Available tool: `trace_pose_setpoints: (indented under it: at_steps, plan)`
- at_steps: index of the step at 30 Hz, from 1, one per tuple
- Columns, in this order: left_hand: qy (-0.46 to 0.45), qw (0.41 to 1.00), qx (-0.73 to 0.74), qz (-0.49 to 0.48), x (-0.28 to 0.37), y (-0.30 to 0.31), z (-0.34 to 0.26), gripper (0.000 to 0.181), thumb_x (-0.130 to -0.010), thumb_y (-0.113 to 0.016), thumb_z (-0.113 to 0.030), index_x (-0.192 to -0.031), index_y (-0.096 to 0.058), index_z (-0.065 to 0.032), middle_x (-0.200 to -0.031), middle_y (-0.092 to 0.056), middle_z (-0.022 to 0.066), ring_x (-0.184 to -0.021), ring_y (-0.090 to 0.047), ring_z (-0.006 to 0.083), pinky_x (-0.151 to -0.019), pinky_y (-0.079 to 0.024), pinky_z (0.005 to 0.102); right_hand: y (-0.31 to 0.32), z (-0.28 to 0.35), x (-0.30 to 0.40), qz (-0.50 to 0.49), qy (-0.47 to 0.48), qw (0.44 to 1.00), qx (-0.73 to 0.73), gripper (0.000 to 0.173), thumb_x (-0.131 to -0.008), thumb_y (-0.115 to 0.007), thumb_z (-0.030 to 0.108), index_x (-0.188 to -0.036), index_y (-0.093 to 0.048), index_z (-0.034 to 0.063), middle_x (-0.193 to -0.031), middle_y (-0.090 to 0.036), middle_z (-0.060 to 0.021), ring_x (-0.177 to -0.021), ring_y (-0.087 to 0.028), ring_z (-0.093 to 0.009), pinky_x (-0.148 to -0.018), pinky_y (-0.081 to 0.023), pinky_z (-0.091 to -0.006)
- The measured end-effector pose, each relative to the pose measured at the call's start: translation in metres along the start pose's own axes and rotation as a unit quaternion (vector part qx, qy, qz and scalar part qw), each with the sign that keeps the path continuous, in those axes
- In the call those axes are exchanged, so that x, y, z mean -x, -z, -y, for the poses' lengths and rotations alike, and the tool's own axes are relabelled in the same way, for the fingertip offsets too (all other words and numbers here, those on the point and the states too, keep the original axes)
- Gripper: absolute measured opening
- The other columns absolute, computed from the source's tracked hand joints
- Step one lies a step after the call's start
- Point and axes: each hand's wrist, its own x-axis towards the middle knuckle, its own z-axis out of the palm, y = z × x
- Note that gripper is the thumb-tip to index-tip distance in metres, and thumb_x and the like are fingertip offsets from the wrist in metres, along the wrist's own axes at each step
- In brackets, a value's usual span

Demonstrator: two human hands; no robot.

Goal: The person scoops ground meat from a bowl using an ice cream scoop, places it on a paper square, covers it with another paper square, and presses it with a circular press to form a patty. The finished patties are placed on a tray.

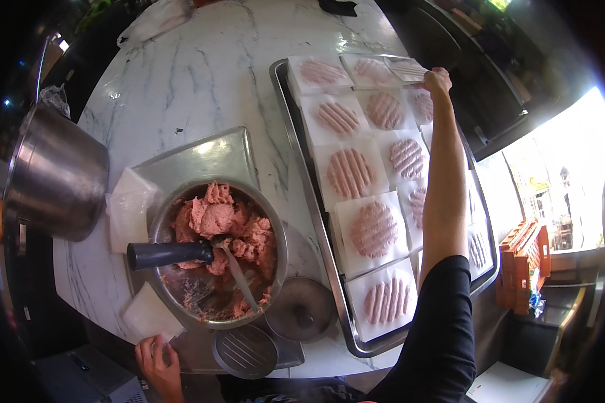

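Note:
At the far right corner of a large metal tray (350, 332), my right hand (437, 79) pinches the edge of a paper square bearing a ridged raw meat patty (407, 69). More patties on white paper squares (374, 230) lie in rows there, some partly hidden by my arm. My left hand (159, 365) is low at the table's front edge, fingers apart, its tips touching blank paper squares (153, 313). Between the hands, a steel bowl (282, 262) holds raw ground meat (217, 216), a dark-handled tool (169, 255) and a pale spatula-like utensil (242, 277).
A round press plate with ridges (246, 351) and a knobbed round press part (302, 308) lie before the bowl. A metal sheet pan (201, 151) is under the bowl. To the left are a plastic-wrapped stack (131, 209) and a big steel pot (60, 171). An orange crate (522, 267) stands right.

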Motion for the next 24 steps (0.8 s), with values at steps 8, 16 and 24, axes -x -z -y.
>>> trace_pose_setpoints:
  at_steps: [8, 16, 24]
  plan:
    - [-0.015, 1.000, -0.016, 0.010, -0.009, 0.003, 0.002, 0.031, -0.064, -0.068, 0.002, -0.094, -0.066, 0.0039, -0.093, -0.058, 0.0140, -0.093, -0.056, 0.0331, -0.082, -0.046, 0.0456, 0.021, -0.008, 0.014, -0.022, 0.092, 0.989, 0.114, 0.039, -0.071, -0.069, 0.006, -0.110, -0.067, 0.0095, -0.112, -0.067, -0.0151, -0.109, -0.063, -0.031, -0.091, -0.051, -0.0396]
    - [-0.074, 0.997, -0.029, 0.021, -0.008, 0.002, 0.012, 0.032, -0.063, -0.070, 0.001, -0.094, -0.063, 0.0014, -0.092, -0.057, 0.0123, -0.089, -0.057, 0.0317, -0.075, -0.044, 0.0447, 0.030, 0.001, 0.033, -0.050, 0.110, 0.979, 0.165, 0.024, -0.076, -0.062, 0.005, -0.098, -0.071, 0.0113, -0.103, -0.070, -0.0157, -0.100, -0.067, -0.035, -0.084, -0.054, -0.0438]
    - [-0.072, 0.997, -0.004, 0.021, -0.014, 0.009, 0.003, 0.031, -0.067, -0.069, -0.001, -0.097, -0.063, 0.0014, -0.099, -0.059, 0.0115, -0.090, -0.058, 0.0311, -0.079, -0.045, 0.0447, 0.050, 0.015, 0.054, -0.120, 0.131, 0.941, 0.288, 0.028, -0.078, -0.068, 0.025, -0.104, -0.068, 0.0136, -0.104, -0.069, -0.0154, -0.101, -0.066, -0.034, -0.085, -0.052, -0.0462]
